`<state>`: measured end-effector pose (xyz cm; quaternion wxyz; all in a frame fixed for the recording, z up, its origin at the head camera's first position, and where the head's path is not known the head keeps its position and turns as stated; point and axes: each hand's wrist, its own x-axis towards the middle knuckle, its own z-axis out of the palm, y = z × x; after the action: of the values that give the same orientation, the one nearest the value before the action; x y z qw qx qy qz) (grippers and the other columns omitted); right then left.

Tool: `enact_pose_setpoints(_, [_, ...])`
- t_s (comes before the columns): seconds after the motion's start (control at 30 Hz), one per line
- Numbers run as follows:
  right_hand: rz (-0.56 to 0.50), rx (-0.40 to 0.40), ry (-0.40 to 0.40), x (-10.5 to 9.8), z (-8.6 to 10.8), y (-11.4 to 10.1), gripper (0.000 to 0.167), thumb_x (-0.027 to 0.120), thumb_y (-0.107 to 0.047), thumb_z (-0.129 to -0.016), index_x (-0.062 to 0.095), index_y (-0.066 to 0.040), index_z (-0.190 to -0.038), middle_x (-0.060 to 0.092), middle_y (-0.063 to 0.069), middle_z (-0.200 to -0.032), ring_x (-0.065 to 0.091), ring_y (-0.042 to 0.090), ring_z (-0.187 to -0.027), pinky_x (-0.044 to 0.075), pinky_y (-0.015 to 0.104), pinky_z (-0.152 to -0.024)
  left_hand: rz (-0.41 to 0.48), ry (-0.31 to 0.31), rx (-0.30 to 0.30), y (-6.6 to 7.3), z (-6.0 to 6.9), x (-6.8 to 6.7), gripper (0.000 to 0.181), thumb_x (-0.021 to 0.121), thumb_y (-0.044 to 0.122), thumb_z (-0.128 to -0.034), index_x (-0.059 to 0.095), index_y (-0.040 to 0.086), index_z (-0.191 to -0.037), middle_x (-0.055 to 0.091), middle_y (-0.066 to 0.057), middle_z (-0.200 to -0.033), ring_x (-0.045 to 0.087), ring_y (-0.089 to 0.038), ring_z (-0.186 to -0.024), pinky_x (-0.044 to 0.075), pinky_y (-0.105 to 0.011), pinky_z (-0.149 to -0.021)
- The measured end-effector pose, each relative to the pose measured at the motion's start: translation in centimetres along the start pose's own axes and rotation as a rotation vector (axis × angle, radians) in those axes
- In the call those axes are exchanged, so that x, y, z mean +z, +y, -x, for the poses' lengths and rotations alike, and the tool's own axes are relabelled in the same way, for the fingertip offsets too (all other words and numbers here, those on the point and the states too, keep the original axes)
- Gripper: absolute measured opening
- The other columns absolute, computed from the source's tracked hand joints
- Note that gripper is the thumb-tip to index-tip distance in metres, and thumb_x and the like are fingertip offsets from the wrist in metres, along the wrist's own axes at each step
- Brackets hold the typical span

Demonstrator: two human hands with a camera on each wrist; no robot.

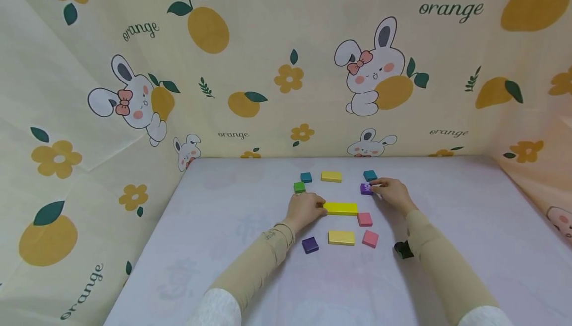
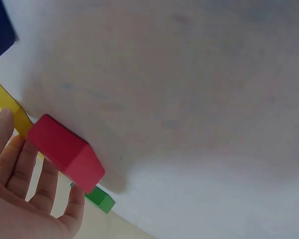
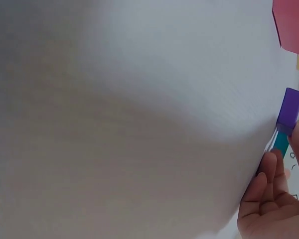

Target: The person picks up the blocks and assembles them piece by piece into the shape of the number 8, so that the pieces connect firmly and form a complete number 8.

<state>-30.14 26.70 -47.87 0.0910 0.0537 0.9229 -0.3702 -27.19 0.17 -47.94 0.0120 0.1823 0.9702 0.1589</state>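
My left hand (image 1: 306, 210) is at the left end of a long yellow block (image 1: 341, 208), its thumb and fingertips pinching that end. Beside those fingers in the left wrist view sits a red block (image 2: 65, 152), which the hand hides from the head view. A green block (image 1: 300, 187) is just beyond this hand. My right hand (image 1: 393, 193) pinches a purple block (image 1: 366, 189) by its right side, and the block appears to rest on the table. Right behind it lies a teal block (image 1: 370, 176). The right wrist view shows the thumb against the purple block (image 3: 290, 108).
Along the back lie another teal block (image 1: 306, 177) and a yellow block (image 1: 331, 176). Nearer are two pink blocks (image 1: 365, 219), a yellow block (image 1: 341, 237) and a dark purple block (image 1: 310, 245). A black object (image 1: 403, 249) shows beside the right sleeve. A patterned cloth (image 1: 286, 33) hangs behind the table.
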Motion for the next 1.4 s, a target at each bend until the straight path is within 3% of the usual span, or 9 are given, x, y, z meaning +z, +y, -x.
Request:
enact_pose_setpoints(0.2, [0.003, 0.013, -0.039, 0.4, 0.1, -0.3, 0.043, 0.050, -0.031, -0.095, 0.052, -0.007, -0.131, 0.047, 0.027, -0.133, 0.044, 0.039, -0.112, 0.043, 0.048, -0.092, 0.006, 0.005, 0.001, 0.0, 0.0, -0.1, 0.029, 0.068, 0.037, -0.0824, 0.070, 0.024, -0.108, 0.071, 0.008, -0.103, 0.063, -0.011, -0.097, 0.043, -0.032, -0.084])
enact_pose_setpoints(0.43, [0.027, -0.032, -0.057, 0.8, 0.2, -0.2, 0.042, 0.052, -0.031, -0.094, 0.055, -0.008, -0.129, 0.054, 0.023, -0.126, 0.051, 0.028, -0.096, 0.046, 0.029, -0.076, 0.012, 0.001, -0.003, 0.0, 0.0, -0.2, 0.029, 0.069, 0.038, -0.0820, 0.070, 0.024, -0.108, 0.072, 0.008, -0.101, 0.063, -0.009, -0.094, 0.044, -0.032, -0.083])
enact_pose_setpoints(0.57, [0.037, -0.052, -0.076, 0.8, 0.6, -0.3, 0.041, 0.053, -0.031, -0.093, 0.056, -0.008, -0.127, 0.055, 0.023, -0.126, 0.052, 0.025, -0.091, 0.044, 0.025, -0.072, 0.020, 0.000, -0.007, 0.1, 0.0, -0.2, 0.029, 0.069, 0.038, -0.0815, 0.071, 0.024, -0.107, 0.072, 0.008, -0.100, 0.063, -0.008, -0.091, 0.043, -0.030, -0.082])
enact_pose_setpoints(0.77, [0.015, -0.059, -0.118, 0.7, 1.2, -0.6, 0.041, 0.054, -0.030, -0.092, 0.057, -0.008, -0.126, 0.055, 0.022, -0.126, 0.050, 0.023, -0.092, 0.044, 0.024, -0.072, 0.028, 0.020, 0.017, 0.0, 0.1, -0.3, 0.029, 0.070, 0.037, -0.0805, 0.071, 0.023, -0.106, 0.073, 0.008, -0.098, 0.065, -0.008, -0.091, 0.044, -0.029, -0.079])
enact_pose_setpoints(1.2, [0.050, -0.086, -0.137, 1.2, 1.8, -0.5, 0.045, 0.057, -0.035, -0.091, 0.055, -0.010, -0.128, 0.055, 0.022, -0.123, 0.051, 0.028, -0.098, 0.047, 0.031, -0.078, 0.016, 0.007, 0.016, -0.1, 0.2, -0.3, 0.030, 0.070, 0.037, -0.0809, 0.071, 0.023, -0.107, 0.072, 0.008, -0.100, 0.065, -0.009, -0.093, 0.045, -0.030, -0.081])
enact_pose_setpoints(1.4, [0.057, -0.086, -0.145, 1.0, 2.0, -0.6, 0.045, 0.059, -0.033, -0.090, 0.055, -0.009, -0.128, 0.056, 0.021, -0.117, 0.049, 0.027, -0.095, 0.046, 0.029, -0.075, 0.020, 0.011, 0.020, -0.1, 0.1, -0.1, 0.029, 0.070, 0.036, -0.0811, 0.071, 0.022, -0.107, 0.072, 0.007, -0.100, 0.065, -0.010, -0.093, 0.045, -0.030, -0.079])
